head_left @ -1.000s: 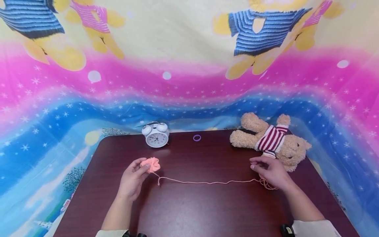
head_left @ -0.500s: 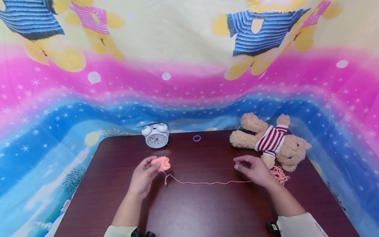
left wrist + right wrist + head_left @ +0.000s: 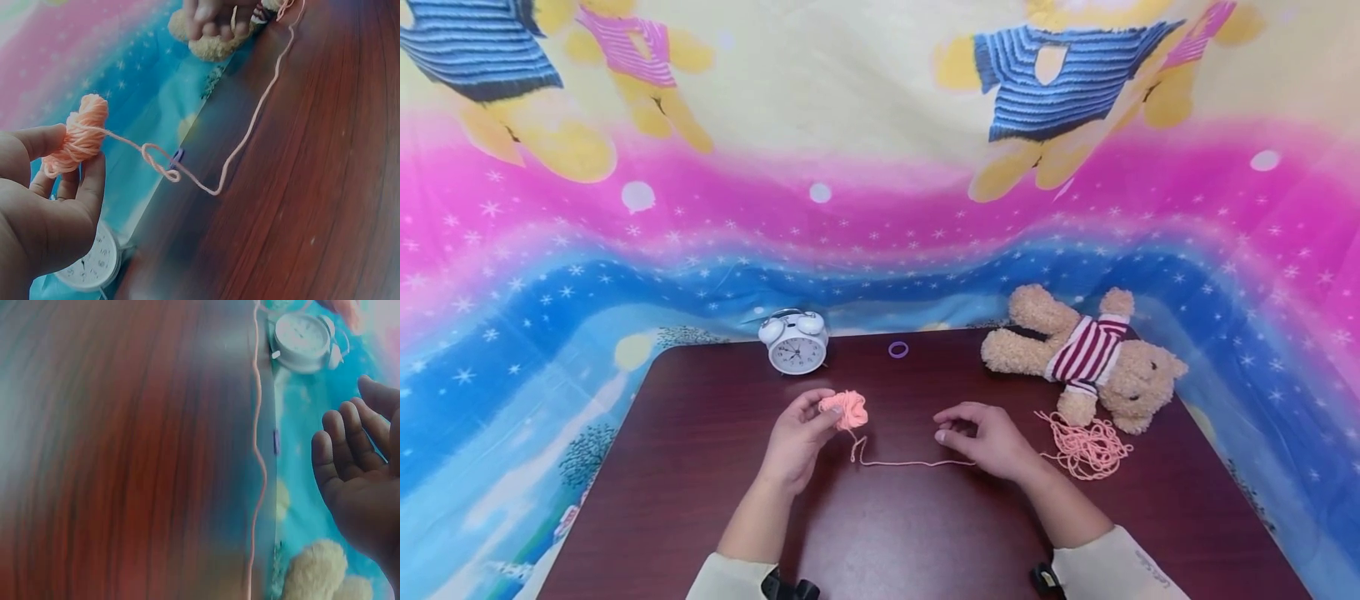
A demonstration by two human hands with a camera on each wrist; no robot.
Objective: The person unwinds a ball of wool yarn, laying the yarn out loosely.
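My left hand (image 3: 799, 442) pinches a small wound bundle of peach yarn (image 3: 850, 409) between thumb and fingers, raised above the table. In the left wrist view the bundle (image 3: 78, 134) shows its wraps, and a strand with a loose loop (image 3: 159, 164) trails from it. The yarn strand (image 3: 917, 464) runs right across the table, passing behind my right hand (image 3: 992, 440) in the head view. A loose tangled heap of the same yarn (image 3: 1088, 448) lies farther right. In the right wrist view my right hand (image 3: 362, 469) has relaxed, slightly bent fingers and holds nothing.
A white alarm clock (image 3: 797, 346) stands at the back left of the dark wooden table (image 3: 895, 533). A purple ring (image 3: 898, 350) lies at the back middle. To the right, a teddy bear (image 3: 1086, 350) in a striped shirt lies beside the yarn heap. Printed cloth (image 3: 880, 283) hangs behind.
My left hand has moved right with the yarn bundle. My right hand has moved left, away from the yarn heap, which now shows fully.
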